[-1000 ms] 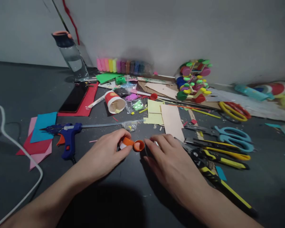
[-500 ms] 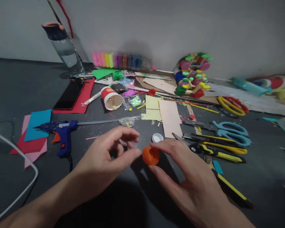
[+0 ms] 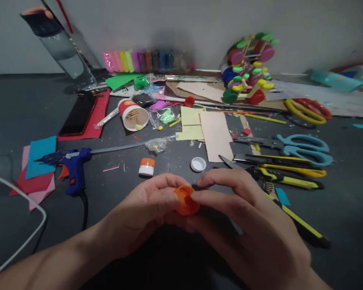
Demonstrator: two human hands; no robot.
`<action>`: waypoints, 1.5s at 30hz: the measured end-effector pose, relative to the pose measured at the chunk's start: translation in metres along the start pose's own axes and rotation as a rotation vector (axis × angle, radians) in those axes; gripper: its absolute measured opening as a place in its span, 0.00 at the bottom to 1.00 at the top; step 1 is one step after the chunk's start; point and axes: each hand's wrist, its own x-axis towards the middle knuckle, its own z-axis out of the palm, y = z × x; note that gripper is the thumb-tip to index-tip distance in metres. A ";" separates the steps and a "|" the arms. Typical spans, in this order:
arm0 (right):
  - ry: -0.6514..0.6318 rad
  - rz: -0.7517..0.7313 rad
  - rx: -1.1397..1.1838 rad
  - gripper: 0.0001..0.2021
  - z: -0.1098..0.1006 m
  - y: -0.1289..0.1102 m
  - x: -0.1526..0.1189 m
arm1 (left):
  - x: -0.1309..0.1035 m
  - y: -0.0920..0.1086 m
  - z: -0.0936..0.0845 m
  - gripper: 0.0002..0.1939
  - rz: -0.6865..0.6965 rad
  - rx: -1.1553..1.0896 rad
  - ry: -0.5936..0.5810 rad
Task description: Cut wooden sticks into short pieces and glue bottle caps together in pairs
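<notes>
Orange cap (image 3: 187, 200) is up in both hands, just below the centre of the frame, lifted off the dark table (image 3: 117, 181), mouth turned up and toward the right hand. Left hand (image 3: 147, 209): thumb on the near-left side, fingers curled behind and under, pinching the cap. Right hand (image 3: 254, 217): a fingertip at the mouth's right edge, on the rim or just inside, can't tell which; a second finger stretched out beyond it. Right thumb is low and mostly hidden, so can't say whether that hand pinches too.

Step in hand, as I read it: left steadies, right works at or feels around the cap's mouth. Ridges show inside; whether anything sits in there, can't tell.

Next move, my guess: it calls for a firm left grip and a light right fingertip, as the cap is round and could roll or slip. The near middle of the table offers room to set it down.

Just beyond the hands: orange-and-white jar (image 3: 147, 166) standing upright left of centre, white lid (image 3: 198, 164) lying right of it, well apart, hollow side up by the look of it. Glue gun (image 3: 75, 161) at left of frame, blue-handled scissors (image 3: 305, 150) at right, neither touched.
</notes>
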 end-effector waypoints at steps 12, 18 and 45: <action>0.019 -0.049 -0.119 0.10 0.003 -0.007 0.006 | 0.001 -0.009 -0.001 0.08 0.030 -0.001 0.081; -0.036 -0.151 -0.153 0.07 -0.008 0.001 0.003 | 0.000 -0.005 0.000 0.09 0.102 0.001 0.067; -0.120 -0.018 -0.029 0.15 0.002 -0.002 -0.004 | -0.006 -0.010 0.002 0.11 0.190 0.156 0.079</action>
